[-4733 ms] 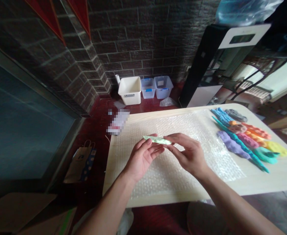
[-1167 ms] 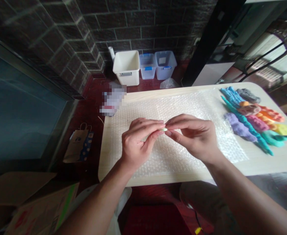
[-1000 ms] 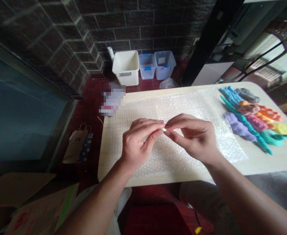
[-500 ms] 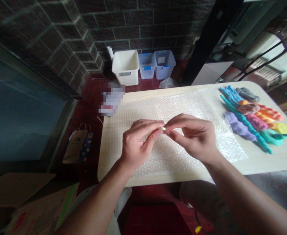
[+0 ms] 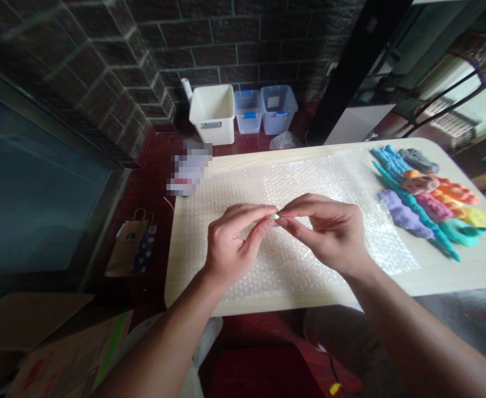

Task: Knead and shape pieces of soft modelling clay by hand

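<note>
Between my two hands, over the middle of the table, is a small pale green piece of what looks like modelling clay [image 5: 275, 216]. My left hand [image 5: 235, 237] pinches its left side between thumb and fingers. From the right, the thumb and index fingertips of my right hand [image 5: 329, 229] press on the same piece. The fingertips of both hands meet there and cover most of it. Below them a sheet of bubble wrap [image 5: 234, 185] lies on the pale wooden table [image 5: 396, 287].
Several coloured clay-like lumps, among them a purple lump [image 5: 404, 213] and a long teal strip [image 5: 417, 213], lie at the table's right. Beyond the table stand a white bin [image 5: 213, 116] and two clear tubs. A paper bag [image 5: 126, 249] and a cardboard box [image 5: 68, 354] are at left.
Both hands stay almost still, pinching the pale green piece in the same place. Only a very slight shift of the fingertips shows.
</note>
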Demonstrator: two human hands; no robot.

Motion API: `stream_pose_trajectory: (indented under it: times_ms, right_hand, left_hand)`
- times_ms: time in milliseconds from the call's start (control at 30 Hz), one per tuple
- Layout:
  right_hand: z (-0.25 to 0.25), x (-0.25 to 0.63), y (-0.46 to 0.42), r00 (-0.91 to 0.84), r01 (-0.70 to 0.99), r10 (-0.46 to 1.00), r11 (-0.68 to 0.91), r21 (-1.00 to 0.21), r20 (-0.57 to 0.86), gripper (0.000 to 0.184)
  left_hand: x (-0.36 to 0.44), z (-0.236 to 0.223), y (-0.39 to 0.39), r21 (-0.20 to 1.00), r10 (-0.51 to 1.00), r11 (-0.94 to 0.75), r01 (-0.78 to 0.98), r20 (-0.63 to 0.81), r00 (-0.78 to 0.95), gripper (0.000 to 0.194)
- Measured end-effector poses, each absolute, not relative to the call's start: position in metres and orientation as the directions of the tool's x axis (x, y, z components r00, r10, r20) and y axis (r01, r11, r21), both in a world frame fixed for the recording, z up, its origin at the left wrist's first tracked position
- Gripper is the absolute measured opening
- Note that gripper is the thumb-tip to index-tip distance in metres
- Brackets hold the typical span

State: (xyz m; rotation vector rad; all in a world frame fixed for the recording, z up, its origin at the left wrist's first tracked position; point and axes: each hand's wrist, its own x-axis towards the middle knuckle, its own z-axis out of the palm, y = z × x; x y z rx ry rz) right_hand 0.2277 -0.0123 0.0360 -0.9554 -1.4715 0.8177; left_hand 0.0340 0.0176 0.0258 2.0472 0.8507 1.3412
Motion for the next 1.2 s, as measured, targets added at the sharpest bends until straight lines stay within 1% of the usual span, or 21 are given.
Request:
stream_pose_trajectory:
  times_ms: [200,367,533,700,833,900,967,1033,1200]
  right_hand:
    - [0.0365,0.2245,-0.0128,-0.003,0.137,0.893,0.446,-0.884,0.450,0.021]
    - [0.0364,0.2260,-0.0121,-0.013,0.159,0.891,0.450,-0.879,0.453,0.020]
    - [0.0340,0.2261,-0.0116,0.001,0.142,0.898,0.435,-0.889,0.439,0.020]
    - [0.0335,0.2262,-0.0110,-0.002,0.153,0.908,0.413,-0.898,0.418,0.014]
    - [0.0343,0.2267,-0.0104,0.008,0.168,0.913,0.401,-0.900,0.408,0.007]
    - [0.0336,0.2265,-0.0101,0.022,0.160,0.912,0.401,-0.902,0.409,0.006]
    - [0.0326,0.2263,-0.0100,0.030,0.149,0.911,0.403,-0.903,0.411,0.010]
    - [0.0318,0.2264,-0.0100,0.024,0.154,0.912,0.402,-0.903,0.410,0.012]
    - [0.0313,0.2267,-0.0100,0.009,0.184,0.918,0.387,-0.903,0.395,0.006]
  left_hand:
    - [0.0339,0.0250,0.0177,0.727,0.750,-0.655,0.208,0.590,0.298,0.015]
    - [0.0351,0.0254,0.0175,0.734,0.756,-0.647,0.206,0.585,0.294,0.014]
    - [0.0357,0.0232,0.0184,0.730,0.759,-0.646,0.220,0.585,0.286,0.015]
    - [0.0350,0.0211,0.0187,0.721,0.757,-0.650,0.242,0.584,0.294,0.017]
    - [0.0350,0.0209,0.0177,0.744,0.789,-0.611,0.270,0.545,0.283,0.023]
    - [0.0350,0.0207,0.0175,0.750,0.793,-0.605,0.268,0.539,0.284,0.018]
    - [0.0350,0.0203,0.0177,0.747,0.789,-0.610,0.265,0.543,0.287,0.012]
    - [0.0350,0.0200,0.0182,0.743,0.788,-0.612,0.269,0.545,0.286,0.012]
    - [0.0358,0.0219,0.0190,0.736,0.782,-0.619,0.274,0.547,0.298,0.011]
